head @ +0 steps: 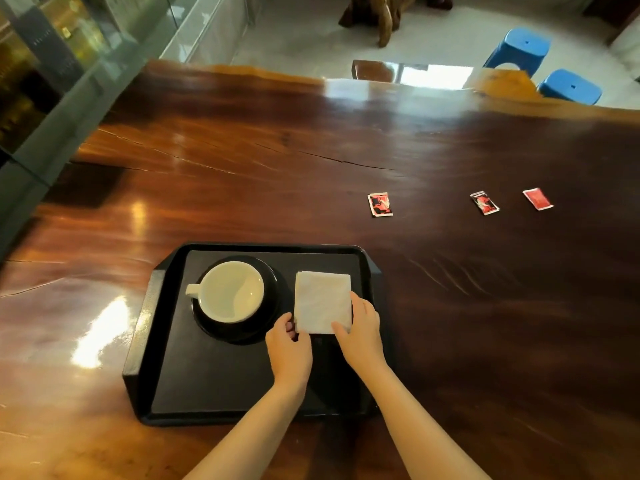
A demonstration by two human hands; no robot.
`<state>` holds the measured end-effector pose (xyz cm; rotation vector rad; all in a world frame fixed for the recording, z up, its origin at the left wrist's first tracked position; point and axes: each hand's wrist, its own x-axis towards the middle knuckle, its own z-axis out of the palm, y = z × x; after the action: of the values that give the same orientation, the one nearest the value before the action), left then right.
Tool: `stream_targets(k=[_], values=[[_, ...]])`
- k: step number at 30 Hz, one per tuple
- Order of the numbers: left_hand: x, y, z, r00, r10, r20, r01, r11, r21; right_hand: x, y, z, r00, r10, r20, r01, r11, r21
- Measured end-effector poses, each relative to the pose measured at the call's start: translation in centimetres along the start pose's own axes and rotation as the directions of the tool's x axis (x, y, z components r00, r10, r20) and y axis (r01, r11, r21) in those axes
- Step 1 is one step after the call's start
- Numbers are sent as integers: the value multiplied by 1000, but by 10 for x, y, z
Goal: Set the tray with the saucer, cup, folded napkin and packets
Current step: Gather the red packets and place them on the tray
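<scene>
A black tray [162, 341] lies on the wooden table near me. On its left half a white cup [231, 292] stands upright on a black saucer [268, 322], handle pointing left. A white folded napkin [322, 301] lies flat on the tray's right half. My left hand [289, 348] pinches the napkin's near left corner. My right hand [362, 332] holds its near right corner and right edge. Three red packets lie on the table beyond the tray: one [380, 204] in the middle, one [484, 203] further right, one [537, 198] at the far right.
The long dark wooden table [242, 161] stretches away, with a glossy glare on its left. Two blue plastic stools [523, 46] stand past the far right edge. A glass partition [69, 81] runs along the left side.
</scene>
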<state>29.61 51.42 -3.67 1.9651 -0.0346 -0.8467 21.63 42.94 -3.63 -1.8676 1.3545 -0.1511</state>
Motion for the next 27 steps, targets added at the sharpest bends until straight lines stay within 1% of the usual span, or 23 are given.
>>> stream_targets(k=[4,7,10,12,15,17,19,22,25,27], values=[[-22,5,-5,996,91,-23,-88,992,95,12,5,-31,999,-17,35,16,1000,26],[-36,18,5,986,166,26,-168,979,114,26,13,-59,999,-24,31,21,995,95],[-42,42,36,970,236,52,-241,961,136,40,29,-88,998,-49,26,46,993,107],[-39,61,62,962,270,50,-274,949,158,50,44,-109,997,-63,40,60,994,86],[-31,88,103,961,275,42,-277,938,209,67,71,-146,996,-51,76,48,998,39],[-22,103,130,956,289,43,-291,923,252,82,91,-170,997,-34,71,34,999,0],[-10,118,155,954,294,58,-298,906,300,102,111,-194,998,-19,52,21,999,-36],[10,140,186,959,261,110,-283,868,408,134,134,-227,1000,26,12,-25,995,-93],[41,156,208,957,240,162,-289,775,562,173,149,-253,993,18,-117,-31,994,-109],[65,163,220,954,249,164,-296,717,632,200,157,-265,975,-9,-223,-22,991,-135]])
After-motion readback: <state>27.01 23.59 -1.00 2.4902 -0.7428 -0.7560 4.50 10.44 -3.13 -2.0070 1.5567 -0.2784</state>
